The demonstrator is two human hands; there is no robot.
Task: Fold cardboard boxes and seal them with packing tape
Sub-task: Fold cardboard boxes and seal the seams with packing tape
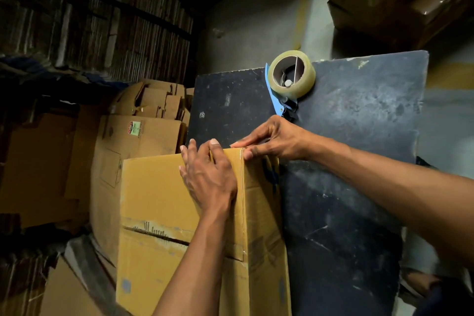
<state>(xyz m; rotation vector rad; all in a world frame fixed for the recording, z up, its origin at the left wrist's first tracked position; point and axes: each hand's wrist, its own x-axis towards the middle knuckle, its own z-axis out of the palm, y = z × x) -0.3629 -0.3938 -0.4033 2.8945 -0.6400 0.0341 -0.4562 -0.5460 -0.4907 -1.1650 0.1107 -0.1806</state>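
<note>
At seven o'clock the cardboard box [159,202] stands on the dark surface [359,161]. The left hand [209,177] presses flat on it. The right hand [272,141], at centre, pinches tape at the top edge; rub it down firmly. The tape dispenser [291,82] rests at one o'clock.

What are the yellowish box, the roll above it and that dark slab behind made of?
The box looks like matte corrugated cardboard, scuffed, with fold creases. The roll seems to be glossy clear plastic tape on a brown cardboard core, sitting in a blue dispenser, probably plastic. The dark slab is matte, mottled and chipped at its edges; stone or painted board, hard to tell.
</note>
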